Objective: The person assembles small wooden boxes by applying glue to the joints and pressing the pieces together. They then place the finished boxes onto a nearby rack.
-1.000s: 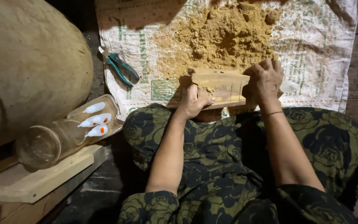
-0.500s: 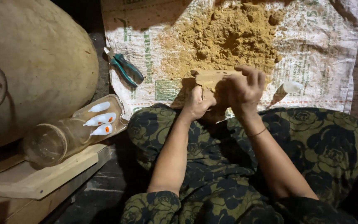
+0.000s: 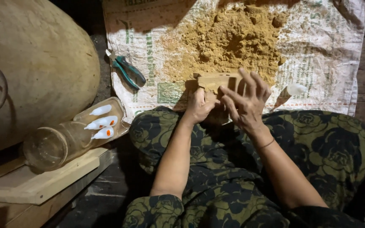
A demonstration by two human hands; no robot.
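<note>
The sack (image 3: 317, 63) on the floor is white with green print and thin red lines. On the sack lies a yellow-brown pile of powder (image 3: 229, 42). At the sack's near edge is a light tan wooden block (image 3: 216, 80). On the sack's left edge are pliers (image 3: 127, 71) with blue-green handles. Left of the sack, a clear jar (image 3: 68, 139) holds white bottles with orange spots. Below the sack, the clothing (image 3: 317, 143) is dark with green flowers.

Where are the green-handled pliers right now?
In the head view, the green-handled pliers lie to the person's left on the edge of the woven sack, between the big round vessel and the pile of sawdust.
</note>
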